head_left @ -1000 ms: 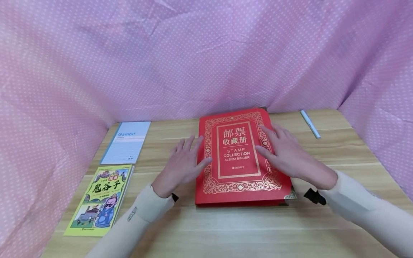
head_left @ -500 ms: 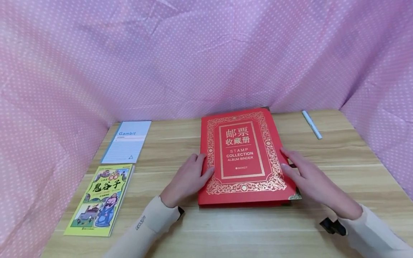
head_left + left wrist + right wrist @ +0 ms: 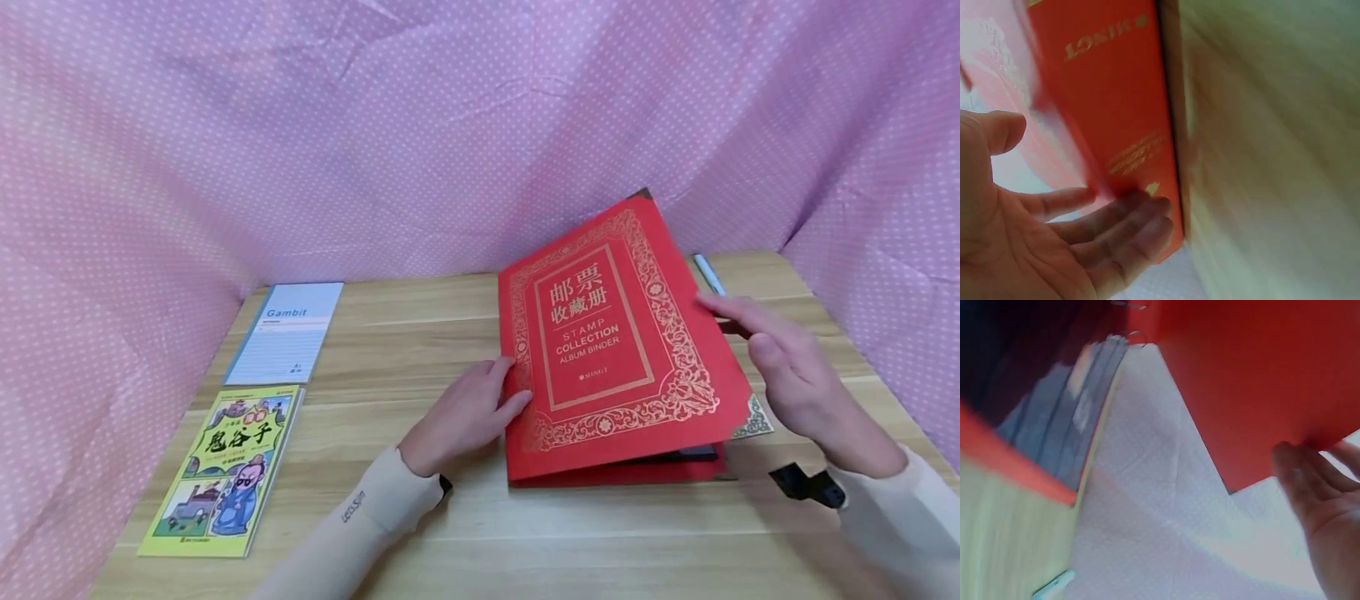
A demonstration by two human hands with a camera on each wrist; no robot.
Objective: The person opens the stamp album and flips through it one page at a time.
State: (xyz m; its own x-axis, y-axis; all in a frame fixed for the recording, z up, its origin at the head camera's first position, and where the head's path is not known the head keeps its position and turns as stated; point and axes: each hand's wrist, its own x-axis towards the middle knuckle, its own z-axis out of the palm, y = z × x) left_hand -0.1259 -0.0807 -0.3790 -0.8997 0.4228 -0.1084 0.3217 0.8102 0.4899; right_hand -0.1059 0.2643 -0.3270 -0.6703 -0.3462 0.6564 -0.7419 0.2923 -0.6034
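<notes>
A red stamp album (image 3: 585, 367) with gold lettering has its front cover tilted up along the right side. My left hand (image 3: 468, 408) rests against its spine, the thumb lying near the cover's left edge. In the left wrist view the fingers (image 3: 1125, 240) touch the spine, which bears gold print. My right hand (image 3: 798, 375) props the raised cover at its right edge with nearly straight fingers. From the right wrist, fingertips touch the cover's red inner side (image 3: 1260, 394). Dark, glossy pages (image 3: 1054, 419) lie below, beside metal rings. The right thumb is apart from the cover.
On the left of the wooden table (image 3: 375, 333) lie a Gambit notebook (image 3: 288, 333) and a green comic book (image 3: 225, 471). A light blue pen (image 3: 707, 273) is partly hidden behind the album. Pink dotted cloth (image 3: 420, 142) hangs at the back and sides.
Both hands have come from above the album to its edges. The right hand has lifted the front cover. The album appears further right in the head view.
</notes>
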